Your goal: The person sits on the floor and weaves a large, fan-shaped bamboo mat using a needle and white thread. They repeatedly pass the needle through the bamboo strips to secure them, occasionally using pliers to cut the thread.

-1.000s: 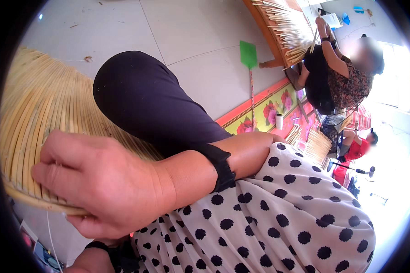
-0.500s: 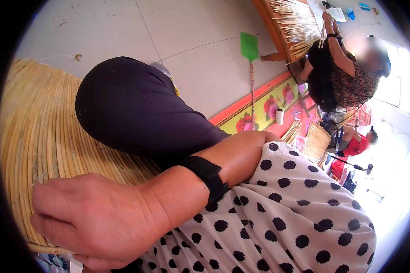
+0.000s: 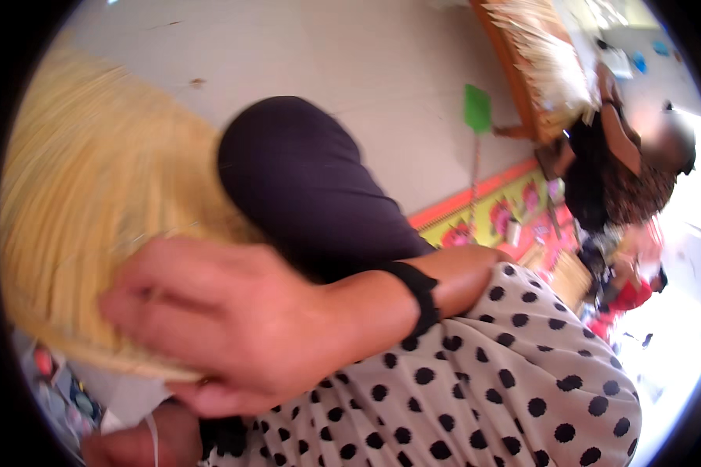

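A mat of thin straw-coloured reeds [image 3: 109, 171] drapes down on the left, its lower edge running below my hand. Over that edge is my right hand [image 3: 218, 319], a black band [image 3: 420, 300] on its wrist. Its fingers are curled and the thumb is tucked below; whatever lies between them is hidden and blurred. At the bottom edge shows part of my left hand [image 3: 136, 444], smeared by motion, with a thin white cord [image 3: 155, 440] crossing it. My knee in dark trousers [image 3: 296, 156] rises beside the mat.
A co-worker [image 3: 631, 175] sits at upper right by an orange-brown wooden frame [image 3: 514, 66] bearing pale sticks. A green fly swatter [image 3: 477, 109] lies near a flowered floor mat [image 3: 494, 218]. Another person in red [image 3: 635, 296] is farther back. Mixed small items [image 3: 70, 393] are at lower left.
The view has shifted, so the knee, my right hand and the room appear farther right. My left hand has come into view at the bottom. The right hand's fingers stay curled.
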### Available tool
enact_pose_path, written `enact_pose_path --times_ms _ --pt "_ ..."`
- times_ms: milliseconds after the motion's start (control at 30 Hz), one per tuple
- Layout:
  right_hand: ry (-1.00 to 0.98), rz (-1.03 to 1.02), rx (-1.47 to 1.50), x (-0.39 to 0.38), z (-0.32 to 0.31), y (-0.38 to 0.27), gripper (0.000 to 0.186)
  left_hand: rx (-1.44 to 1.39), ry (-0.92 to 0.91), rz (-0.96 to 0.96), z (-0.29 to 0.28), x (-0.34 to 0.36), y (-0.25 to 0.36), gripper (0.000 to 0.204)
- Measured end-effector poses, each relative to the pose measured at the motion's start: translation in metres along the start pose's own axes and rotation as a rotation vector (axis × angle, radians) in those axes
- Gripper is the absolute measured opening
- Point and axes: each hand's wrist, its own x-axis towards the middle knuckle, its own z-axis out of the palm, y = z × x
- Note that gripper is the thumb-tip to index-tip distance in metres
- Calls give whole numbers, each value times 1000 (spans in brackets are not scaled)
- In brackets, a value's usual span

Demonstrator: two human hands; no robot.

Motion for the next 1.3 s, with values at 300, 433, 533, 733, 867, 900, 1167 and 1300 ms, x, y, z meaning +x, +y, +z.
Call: enact_pose_path --times_ms 300,433,533,733,867,900,1167,1300 --pt "-215 51 -320 -1 -31 -2 59 451 -139 -522 27 -33 -8 21" --pt "-216 69 -386 -4 -36 -2 61 606 -226 -598 45 -40 -14 21" --pt "-218 51 -413 -7 -38 2 62 611 -271 -635 51 -43 -15 23" --pt "-213 109 -436 -7 -41 -1 61 621 -300 -591 50 -50 -20 27" --pt "-192 109 -402 -9 -42 3 61 600 -292 -570 47 -51 -20 27" --pt "-191 108 -401 -9 -42 3 61 593 -287 -567 47 -51 -20 27" --pt "-175 127 -383 -10 -39 2 61 581 -296 -536 46 -50 -21 28" --pt "-178 140 -376 -11 -39 2 61 581 -295 -535 46 -51 -22 28"
